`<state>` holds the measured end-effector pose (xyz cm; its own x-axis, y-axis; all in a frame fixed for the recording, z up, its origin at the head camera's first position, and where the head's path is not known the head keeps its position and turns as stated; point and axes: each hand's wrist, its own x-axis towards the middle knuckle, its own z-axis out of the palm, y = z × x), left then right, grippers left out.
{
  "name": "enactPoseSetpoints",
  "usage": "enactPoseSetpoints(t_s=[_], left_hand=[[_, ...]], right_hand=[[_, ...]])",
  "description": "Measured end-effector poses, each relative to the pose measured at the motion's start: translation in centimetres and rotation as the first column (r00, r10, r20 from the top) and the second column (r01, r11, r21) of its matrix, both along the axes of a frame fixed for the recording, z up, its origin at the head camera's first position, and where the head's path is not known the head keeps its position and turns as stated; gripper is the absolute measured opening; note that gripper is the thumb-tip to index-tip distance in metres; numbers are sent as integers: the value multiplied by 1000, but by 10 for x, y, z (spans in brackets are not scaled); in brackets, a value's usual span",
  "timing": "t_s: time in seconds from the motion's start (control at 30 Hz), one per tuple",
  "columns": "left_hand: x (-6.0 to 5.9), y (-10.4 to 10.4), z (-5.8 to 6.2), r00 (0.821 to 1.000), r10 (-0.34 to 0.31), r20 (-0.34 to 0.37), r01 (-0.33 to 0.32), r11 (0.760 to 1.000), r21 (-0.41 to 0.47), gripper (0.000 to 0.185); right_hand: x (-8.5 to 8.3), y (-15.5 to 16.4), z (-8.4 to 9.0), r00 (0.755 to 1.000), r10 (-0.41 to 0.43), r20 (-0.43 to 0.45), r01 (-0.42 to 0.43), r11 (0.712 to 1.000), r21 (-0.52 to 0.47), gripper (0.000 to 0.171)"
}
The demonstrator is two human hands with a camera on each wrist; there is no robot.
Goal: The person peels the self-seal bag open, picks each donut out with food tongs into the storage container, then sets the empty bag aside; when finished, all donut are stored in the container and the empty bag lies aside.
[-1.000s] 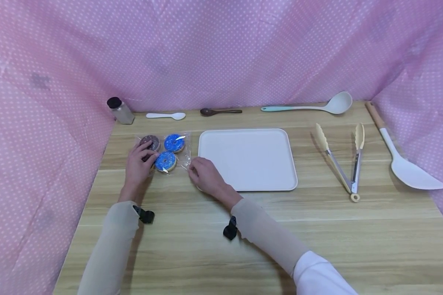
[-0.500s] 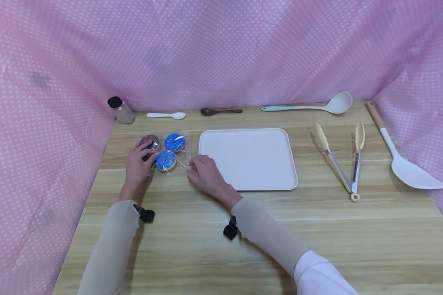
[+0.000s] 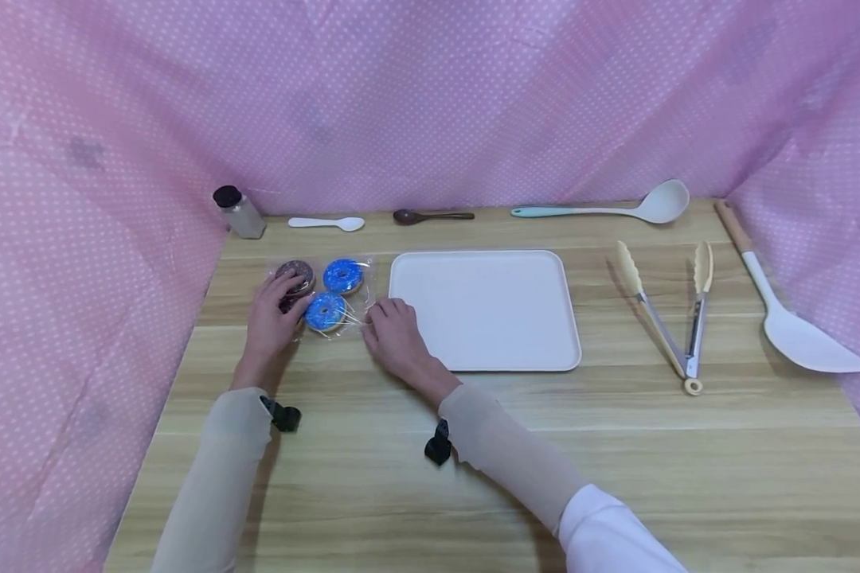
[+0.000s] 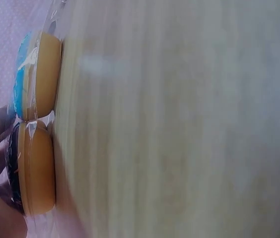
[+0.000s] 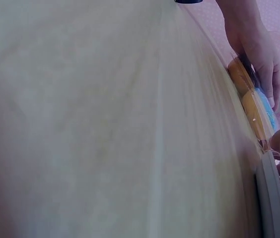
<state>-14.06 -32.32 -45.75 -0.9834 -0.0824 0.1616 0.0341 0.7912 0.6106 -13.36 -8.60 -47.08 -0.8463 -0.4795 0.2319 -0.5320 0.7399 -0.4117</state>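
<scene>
A clear plastic bag (image 3: 369, 270) lies flat at the table's left, with several doughnuts in it. Two have blue icing: a far blue doughnut (image 3: 343, 276) and a near blue doughnut (image 3: 326, 311). On the left is a brown doughnut (image 3: 296, 274); more brown icing shows beneath the fingers. My left hand (image 3: 268, 322) rests on the brown doughnuts through the film, fingers spread. In the left wrist view, a brown-iced doughnut (image 4: 36, 168) stands beside that hand. My right hand (image 3: 397, 338) pinches the bag's right edge, creasing the film; its fingertips are partly hidden.
A white tray (image 3: 483, 310) lies right of the bag, beside my right hand. Along the back are a black-capped jar (image 3: 240, 213), a white spoon (image 3: 327, 224), a dark wooden spoon (image 3: 430, 216) and a ladle (image 3: 616, 209). Tongs (image 3: 677, 334) and a white turner (image 3: 795, 326) lie at right.
My right fingers have curled closer at the bag's edge, and taut creases now run from them toward the near blue doughnut. My left hand stays on the brown doughnuts. The head view shifted slightly.
</scene>
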Motion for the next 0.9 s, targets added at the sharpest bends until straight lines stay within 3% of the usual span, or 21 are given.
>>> enactPoseSetpoints(t_s=[0.17, 0.5, 0.9], left_hand=[[1, 0, 3, 998, -28, 56, 31, 998, -50, 51], [2, -7, 5, 993, -64, 97, 70, 996, -62, 45], [0, -8, 2, 993, -60, 98, 66, 996, -62, 46]], right_hand=[[0, 3, 1, 999, -7, 47, 9, 1000, -26, 16], [0, 7, 1, 999, -5, 51, 5, 1000, 0, 13], [-3, 16, 2, 997, -40, 63, 43, 997, -56, 11]])
